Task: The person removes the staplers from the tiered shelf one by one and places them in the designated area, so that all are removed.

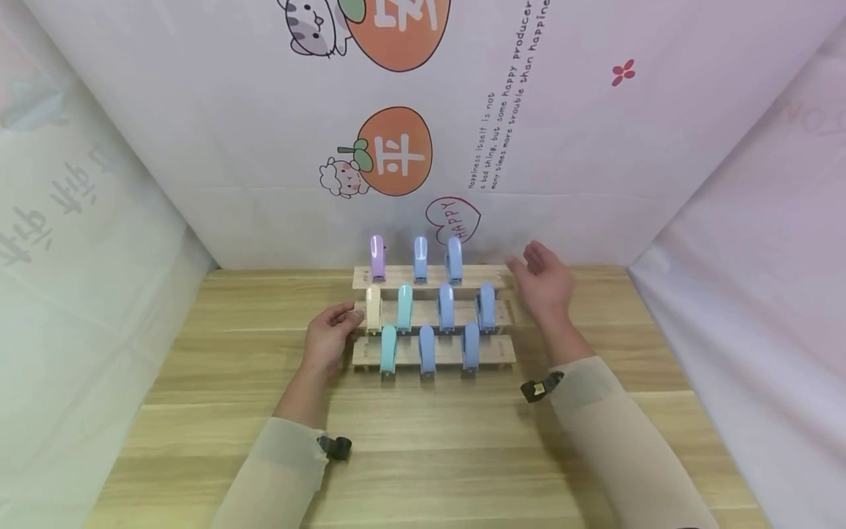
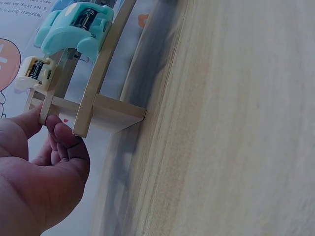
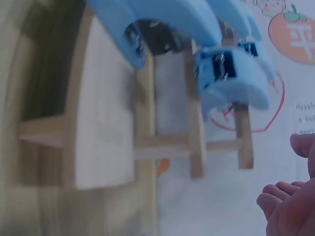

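A small three-tier wooden rack (image 1: 365,351) carries several mini staplers. The top tier holds a purple stapler (image 1: 377,258) and two blue ones. On the middle tier are a cream stapler (image 1: 373,308), a teal one (image 1: 405,307) and two blue ones, and the bottom tier has a teal stapler (image 1: 388,350) and two blue ones. My left hand (image 1: 328,338) pinches the left end of the middle plank (image 2: 49,98) between thumb and fingertips. Beside the top tier's right end, apart from the rack, my right hand (image 1: 547,285) is held with loosely bent fingers and nothing in it.
The rack stands on a wood-grain table (image 1: 436,448), close to its back edge. White printed cloth (image 1: 562,147) hangs behind it and along both sides. A black wrist camera (image 1: 542,386) is strapped to the right sleeve, another (image 1: 335,447) to the left.
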Available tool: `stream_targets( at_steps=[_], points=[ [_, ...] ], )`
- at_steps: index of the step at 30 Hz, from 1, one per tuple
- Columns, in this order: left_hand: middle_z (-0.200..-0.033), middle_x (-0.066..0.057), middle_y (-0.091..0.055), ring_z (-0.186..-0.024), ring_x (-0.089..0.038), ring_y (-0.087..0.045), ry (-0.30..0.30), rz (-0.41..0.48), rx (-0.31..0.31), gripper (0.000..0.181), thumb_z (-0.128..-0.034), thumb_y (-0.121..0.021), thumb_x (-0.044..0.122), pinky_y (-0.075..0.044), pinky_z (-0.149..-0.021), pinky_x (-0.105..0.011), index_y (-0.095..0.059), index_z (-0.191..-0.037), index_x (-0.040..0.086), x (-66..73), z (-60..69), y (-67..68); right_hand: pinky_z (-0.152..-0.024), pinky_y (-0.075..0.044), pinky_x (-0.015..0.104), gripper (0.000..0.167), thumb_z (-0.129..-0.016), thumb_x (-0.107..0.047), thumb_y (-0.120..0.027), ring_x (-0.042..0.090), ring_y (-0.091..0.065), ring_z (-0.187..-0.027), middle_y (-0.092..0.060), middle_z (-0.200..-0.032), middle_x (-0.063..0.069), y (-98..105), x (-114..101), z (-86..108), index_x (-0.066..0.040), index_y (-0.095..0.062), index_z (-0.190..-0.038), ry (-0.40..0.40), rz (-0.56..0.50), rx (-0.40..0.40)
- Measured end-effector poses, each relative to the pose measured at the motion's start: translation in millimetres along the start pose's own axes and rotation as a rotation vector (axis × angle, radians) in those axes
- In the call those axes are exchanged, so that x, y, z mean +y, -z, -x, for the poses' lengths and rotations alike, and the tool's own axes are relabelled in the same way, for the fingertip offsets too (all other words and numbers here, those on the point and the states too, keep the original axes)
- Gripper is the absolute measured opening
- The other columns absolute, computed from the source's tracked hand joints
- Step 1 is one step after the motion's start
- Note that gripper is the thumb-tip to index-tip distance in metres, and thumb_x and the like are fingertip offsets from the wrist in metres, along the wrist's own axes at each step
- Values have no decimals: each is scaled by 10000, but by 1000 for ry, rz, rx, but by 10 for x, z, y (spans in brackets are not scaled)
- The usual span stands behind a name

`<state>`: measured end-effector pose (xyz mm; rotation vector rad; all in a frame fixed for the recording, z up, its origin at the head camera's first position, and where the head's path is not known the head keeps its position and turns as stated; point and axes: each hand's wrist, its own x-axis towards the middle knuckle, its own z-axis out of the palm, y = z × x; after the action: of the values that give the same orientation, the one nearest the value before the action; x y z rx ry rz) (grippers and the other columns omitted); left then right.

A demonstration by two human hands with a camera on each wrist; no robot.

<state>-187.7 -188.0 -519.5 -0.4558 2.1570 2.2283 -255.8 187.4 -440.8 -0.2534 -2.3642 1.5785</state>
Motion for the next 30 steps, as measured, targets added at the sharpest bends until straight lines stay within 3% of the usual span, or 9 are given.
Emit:
stream_targets(
  at_steps=[16,30],
  points=[
    [-1161,-110,-641,-960,-244,-658,3,5,-21,445,-949,-795,252,-637,-838,-292,-656,-1336,80,-21,-20,24,-1117,-519,318,676,-934,-316,-786,228,-562,-1362,-567,-1501,111,-369,-427,150,-87,-514,-1509,45,40,-122],
    [-1152,-122,-653,-943,-228,-663,-17,33,-22,417,-951,-790,216,-642,-808,-279,-661,-1313,55,-37,-23,22,-1093,-547,435,696,-917,-446,-786,248,-568,-1350,-570,-1508,51,-603,-596,189,-209,-518,-1514,24,203,-293]
  ],
)
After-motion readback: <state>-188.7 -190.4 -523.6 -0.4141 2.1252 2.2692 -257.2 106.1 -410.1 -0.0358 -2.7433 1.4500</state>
